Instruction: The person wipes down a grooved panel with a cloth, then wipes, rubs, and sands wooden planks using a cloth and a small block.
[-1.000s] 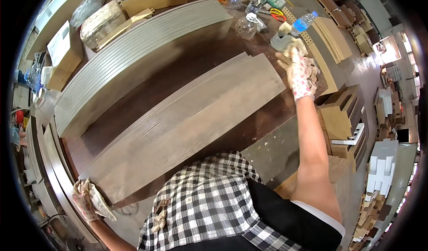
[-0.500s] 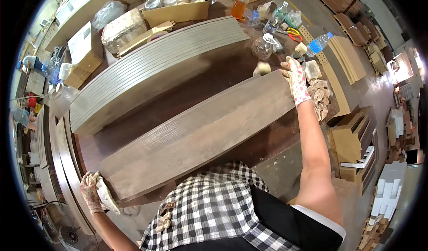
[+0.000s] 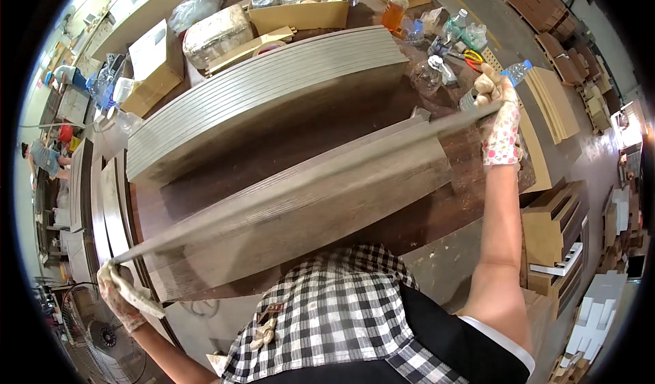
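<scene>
A long, thin grey-brown board (image 3: pixel 437 126) is lifted on edge, blurred by motion, and spans the space between my hands. My left hand (image 3: pixel 121 295), in a patterned glove, grips its left end, with a whitish cloth (image 3: pixel 143 303) at the palm. At the far right end, my right hand (image 3: pixel 503 121), in a white glove with pink spots, is closed on the board. Below it lies a stack of similar boards (image 3: pixel 314 217) on the dark table (image 3: pixel 402 228). Behind stands a second stack (image 3: pixel 273 77), its pale edges facing up.
Cardboard boxes (image 3: pixel 160 84) line the back, one holding tape rolls. Bottles, including one with orange liquid (image 3: pixel 394 10), and scissors (image 3: pixel 472 59) sit at the back right. A fan (image 3: pixel 106 333) stands at lower left. Cartons (image 3: pixel 551 227) are on the right.
The board has risen off the near stack and tilted onto its edge. My right hand has moved right and my left hand leftward and slightly up. The view has shifted a little.
</scene>
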The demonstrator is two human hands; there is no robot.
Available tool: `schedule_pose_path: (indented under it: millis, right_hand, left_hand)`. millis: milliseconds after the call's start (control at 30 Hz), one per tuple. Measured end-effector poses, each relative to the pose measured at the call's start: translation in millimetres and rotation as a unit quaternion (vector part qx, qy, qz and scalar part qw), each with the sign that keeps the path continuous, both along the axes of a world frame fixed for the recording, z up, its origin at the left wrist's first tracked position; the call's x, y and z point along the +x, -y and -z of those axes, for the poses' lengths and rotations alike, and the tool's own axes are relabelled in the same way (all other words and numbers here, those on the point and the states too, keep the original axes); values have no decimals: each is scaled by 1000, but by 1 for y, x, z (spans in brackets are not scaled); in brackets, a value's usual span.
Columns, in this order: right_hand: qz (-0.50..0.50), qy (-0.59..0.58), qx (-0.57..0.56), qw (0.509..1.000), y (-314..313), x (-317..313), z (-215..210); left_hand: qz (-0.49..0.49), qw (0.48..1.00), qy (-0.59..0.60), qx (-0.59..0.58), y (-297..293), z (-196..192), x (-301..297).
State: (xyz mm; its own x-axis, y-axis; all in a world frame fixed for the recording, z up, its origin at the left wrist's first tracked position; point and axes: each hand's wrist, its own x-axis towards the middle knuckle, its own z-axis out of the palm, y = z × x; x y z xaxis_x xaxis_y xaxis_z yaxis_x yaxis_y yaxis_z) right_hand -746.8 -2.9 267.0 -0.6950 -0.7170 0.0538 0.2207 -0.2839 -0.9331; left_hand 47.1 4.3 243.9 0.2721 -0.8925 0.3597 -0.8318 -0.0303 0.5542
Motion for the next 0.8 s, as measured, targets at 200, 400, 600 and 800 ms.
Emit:
schedule_pose_path:
  millis: [200, 400, 600, 800]
  right_hand:
    - [-93, 86, -160, 979, -33, 7, 76]
    - [-72, -187, 230, 952, -66, -11, 79]
    - [-123, -407, 339, 839, -13, -27, 80]
    - [-224, -598, 334, 693, 28, -48, 127]
  left_hand:
    - [-102, 936, -331, -63, -48, 48, -25]
    - [-90, 892, -440, -58, -79, 74, -27]
    - [-124, 931, -304, -157, -89, 37, 34]
    - [-92, 934, -314, -141, -80, 24, -3]
